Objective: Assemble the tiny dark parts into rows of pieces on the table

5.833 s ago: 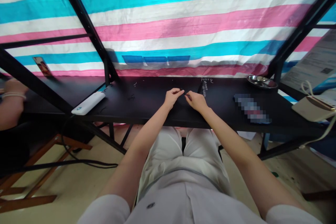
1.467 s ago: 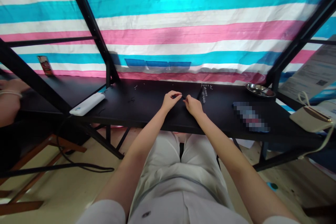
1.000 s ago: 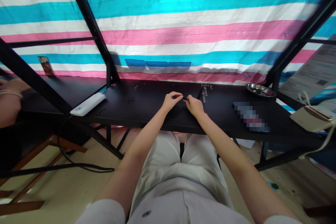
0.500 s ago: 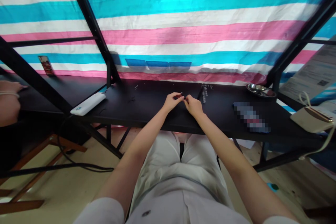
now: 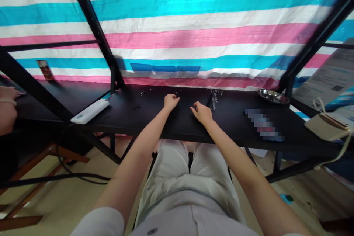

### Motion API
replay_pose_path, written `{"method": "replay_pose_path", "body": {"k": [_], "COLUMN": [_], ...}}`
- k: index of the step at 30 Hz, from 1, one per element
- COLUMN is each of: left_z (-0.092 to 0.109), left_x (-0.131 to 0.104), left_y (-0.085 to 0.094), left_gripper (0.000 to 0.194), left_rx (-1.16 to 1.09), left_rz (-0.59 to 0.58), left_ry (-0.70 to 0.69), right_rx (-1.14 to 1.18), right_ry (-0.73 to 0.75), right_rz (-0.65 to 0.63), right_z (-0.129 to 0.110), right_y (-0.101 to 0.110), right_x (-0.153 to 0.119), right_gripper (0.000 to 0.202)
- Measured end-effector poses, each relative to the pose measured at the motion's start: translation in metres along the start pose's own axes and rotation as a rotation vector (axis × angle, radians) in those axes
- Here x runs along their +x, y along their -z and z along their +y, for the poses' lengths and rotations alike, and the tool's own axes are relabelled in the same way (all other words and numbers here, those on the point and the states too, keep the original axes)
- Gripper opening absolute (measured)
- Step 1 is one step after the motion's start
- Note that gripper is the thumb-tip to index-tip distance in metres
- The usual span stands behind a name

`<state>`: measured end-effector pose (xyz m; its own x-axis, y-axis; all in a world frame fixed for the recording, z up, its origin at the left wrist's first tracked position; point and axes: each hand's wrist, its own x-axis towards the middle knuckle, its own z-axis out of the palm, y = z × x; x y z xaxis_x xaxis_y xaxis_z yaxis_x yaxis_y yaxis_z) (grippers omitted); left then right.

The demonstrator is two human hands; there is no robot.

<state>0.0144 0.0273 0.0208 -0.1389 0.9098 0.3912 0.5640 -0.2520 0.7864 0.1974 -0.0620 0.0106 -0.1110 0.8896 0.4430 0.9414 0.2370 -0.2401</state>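
My left hand (image 5: 170,102) is over the black table (image 5: 155,121), its fingers curled together. A tiny greyish piece shows at its fingertips, too small to name. My right hand (image 5: 202,113) rests lower and to the right, thumb and index finger apart, with nothing visible between them. Just beyond it a column of small shiny pieces (image 5: 214,101) lies next to a dark strip. A row of small whitish pieces (image 5: 217,91) runs along the back edge there. To the left of my left hand are small dark bits (image 5: 136,107) and a few pale slivers (image 5: 142,93).
At the left lies a white oblong device (image 5: 90,111). A metal dish (image 5: 273,96), a blurred-out packet (image 5: 263,124) and a beige bag (image 5: 326,125) are on the right. Black frame bars (image 5: 96,31) rise at both sides. Another person's hand (image 5: 8,92) is at far left.
My hands, which met at the fingertips, have come apart. The left moved left and slightly away from me; the right stayed nearly in place and its fingers parted.
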Motion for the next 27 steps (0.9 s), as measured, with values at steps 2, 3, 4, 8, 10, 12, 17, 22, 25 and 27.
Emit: {"method": "replay_pose_path", "body": {"k": [2,3,4,8,10,12,17,22,25,27], "left_z": [-0.006,-0.009,-0.012,-0.024,-0.029,-0.033,-0.032,-0.03,-0.031,-0.032], "left_x": [0.012,0.016,0.018,0.017,0.015,0.013,0.011,0.008,0.008,0.008], "left_y": [0.015,0.023,0.03,0.05,0.054,0.055,0.054,0.056,0.056,0.057], "left_gripper": [0.009,0.007,0.005,0.015,0.018,0.02,0.021,0.022,0.022,0.021], "left_rx": [0.088,0.154,0.226,0.464,0.517,0.547,0.604,0.615,0.61,0.605], "left_rz": [0.06,0.077,0.081,0.039,0.014,0.007,0.003,0.004,-0.002,-0.005], "left_ry": [0.065,0.1,0.132,0.242,0.271,0.281,0.272,0.285,0.282,0.282], "right_rx": [0.01,0.016,0.022,0.04,0.048,0.059,0.104,0.193,0.267,0.324], "right_ry": [0.005,0.009,0.014,0.032,0.043,0.05,0.042,0.025,-0.013,-0.048], "right_rz": [0.016,0.025,0.034,0.062,0.076,0.087,0.131,0.221,0.313,0.392], "right_z": [0.0,0.0,0.0,0.0,0.0,0.0,0.001,0.007,0.011,0.014], "right_y": [0.0,0.0,0.0,-0.002,-0.003,-0.003,-0.002,-0.001,0.002,0.006], "right_x": [0.0,-0.001,-0.001,0.0,0.0,0.0,0.0,0.0,0.0,-0.001], "right_gripper": [0.031,0.031,0.032,0.033,0.032,0.032,0.033,0.032,0.033,0.034]}}
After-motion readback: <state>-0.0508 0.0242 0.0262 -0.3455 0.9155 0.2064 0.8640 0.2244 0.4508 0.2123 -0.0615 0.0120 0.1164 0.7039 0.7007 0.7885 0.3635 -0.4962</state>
